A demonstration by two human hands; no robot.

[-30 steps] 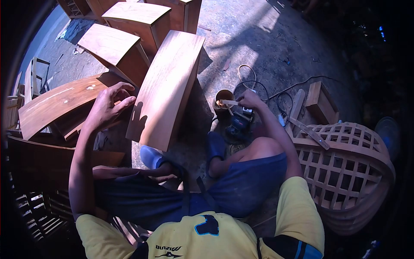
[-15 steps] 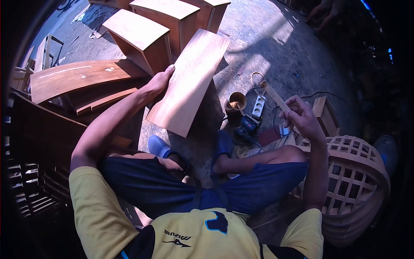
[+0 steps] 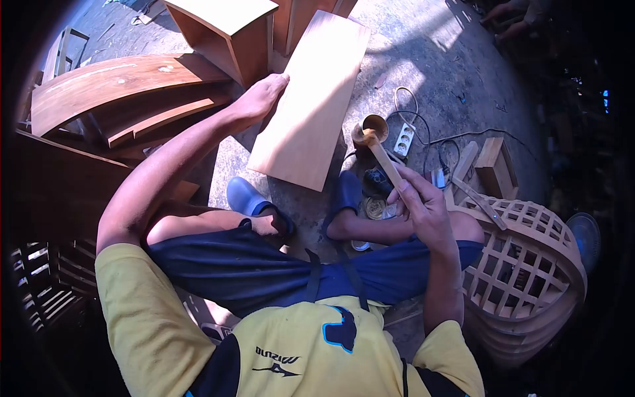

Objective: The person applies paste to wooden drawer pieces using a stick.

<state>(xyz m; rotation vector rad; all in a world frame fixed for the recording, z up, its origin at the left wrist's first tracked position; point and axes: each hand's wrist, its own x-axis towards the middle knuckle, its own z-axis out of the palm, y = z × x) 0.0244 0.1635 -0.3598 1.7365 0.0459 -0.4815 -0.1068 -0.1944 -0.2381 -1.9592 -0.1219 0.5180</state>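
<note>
My left hand (image 3: 264,96) grips the left edge of a wooden box (image 3: 311,106), whose pale top face is tilted toward me. In my right hand (image 3: 422,202) is a flat wooden stick (image 3: 387,164), pinched near its lower end. Brownish paste shows at the stick's far tip, which is at the mouth of a round can (image 3: 373,124). Just right of the can lies a white power strip (image 3: 405,139). A dark power tool (image 3: 376,180) sits on the floor below the can, partly hidden by the stick and my right hand.
More wooden boxes (image 3: 228,20) stand at the top. Curved wooden panels (image 3: 119,83) lie at the left. A slatted wooden frame (image 3: 522,264) is beside my right knee, near a small wooden box (image 3: 496,165). Cables cross the floor. Another person's legs (image 3: 519,23) show at the top right.
My left hand has gone from raised and apart to holding the box, which is now tilted. My right hand lifted the stick from the can, then brought its tip back to the can's mouth.
</note>
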